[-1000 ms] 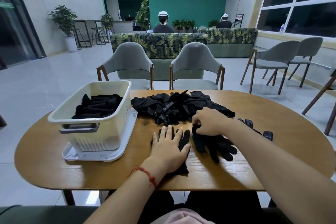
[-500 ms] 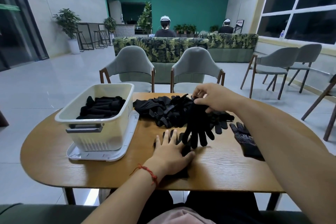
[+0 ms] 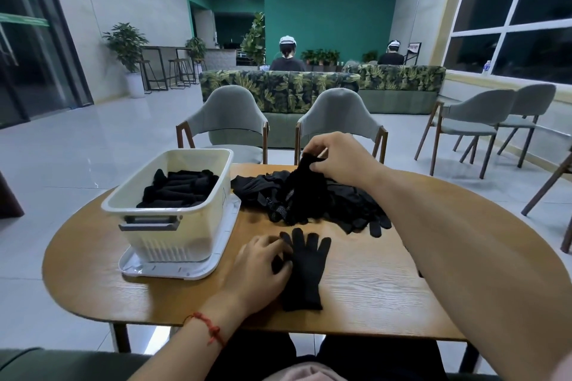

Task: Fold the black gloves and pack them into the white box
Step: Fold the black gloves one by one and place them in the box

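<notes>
- The left hand [image 3: 263,266] lies low on the surface [image 3: 371,291], and its grip is closed: the fingers are curled round the left edge of a flat glove [image 3: 306,275], with black cloth showing between them.
- The right hand [image 3: 337,155] is raised over the far side of the surface. Its grip is a tight pinch, thumb against fingertips, on the top end of a lifted glove [image 3: 306,182].
- The left hand is blurred, so the exact lie of each finger is hard to make out. It covers the flat glove's left edge and thumb.
- The lower end of the lifted glove sinks into the pile of gloves [image 3: 349,207], black on black, and where one ends and the other starts cannot be told.
- The right forearm crosses in front of the pile's right part and hides it. A few glove fingers stick out just left of the arm.
- The flat glove lies spread on the surface, just in front of the person. Its long axis runs near to far, with the cuff toward the person and the fingers pointing away at the pile.
- The lifted glove hangs roughly upright, with the pinched end on top.
- The white box [image 3: 173,235] stands at the left on a white lid [image 3: 173,272], just beside the pile. Inside it lie folded gloves [image 3: 179,190], a dark heap whose single pieces cannot be counted.
</notes>
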Tool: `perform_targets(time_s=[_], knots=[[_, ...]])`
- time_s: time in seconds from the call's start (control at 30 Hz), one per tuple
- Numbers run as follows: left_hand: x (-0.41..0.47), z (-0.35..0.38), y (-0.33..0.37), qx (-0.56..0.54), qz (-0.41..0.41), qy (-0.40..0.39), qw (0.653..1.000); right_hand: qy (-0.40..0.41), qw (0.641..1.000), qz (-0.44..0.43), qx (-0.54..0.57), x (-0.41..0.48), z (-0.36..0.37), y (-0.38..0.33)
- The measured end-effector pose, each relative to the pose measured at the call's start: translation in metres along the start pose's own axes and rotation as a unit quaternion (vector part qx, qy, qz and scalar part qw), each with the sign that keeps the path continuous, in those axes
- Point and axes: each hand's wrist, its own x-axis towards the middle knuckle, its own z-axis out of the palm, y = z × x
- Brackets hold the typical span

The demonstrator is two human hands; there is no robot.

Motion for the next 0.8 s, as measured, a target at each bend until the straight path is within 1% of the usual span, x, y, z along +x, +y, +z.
perform_targets(time_s=[0.1,0.2,0.37,0.5,0.6,0.8], knots=[[-0.013,-0.007,0.001,-0.004,0.004,-0.025,1.000,0.038,0.999,-0.003,-0.005,-0.005,0.010,-0.001],[-0.014,-0.007,0.002,0.025,0.009,-0.049,0.998,0.052,0.998,-0.028,-0.004,-0.017,0.028,0.001],[-0.013,-0.002,0.003,0.039,0.018,-0.029,0.999,0.092,0.995,-0.039,-0.012,-0.054,0.058,0.007],[-0.012,-0.002,0.003,0.047,0.018,-0.030,0.998,0.118,0.991,-0.054,0.018,-0.091,0.075,0.008],[-0.011,-0.002,0.003,0.059,0.017,-0.040,0.997,0.117,0.991,-0.050,0.042,-0.117,0.087,0.008],[-0.010,0.002,0.001,0.097,0.012,-0.061,0.993,0.064,0.995,-0.068,0.036,-0.157,0.111,0.013]])
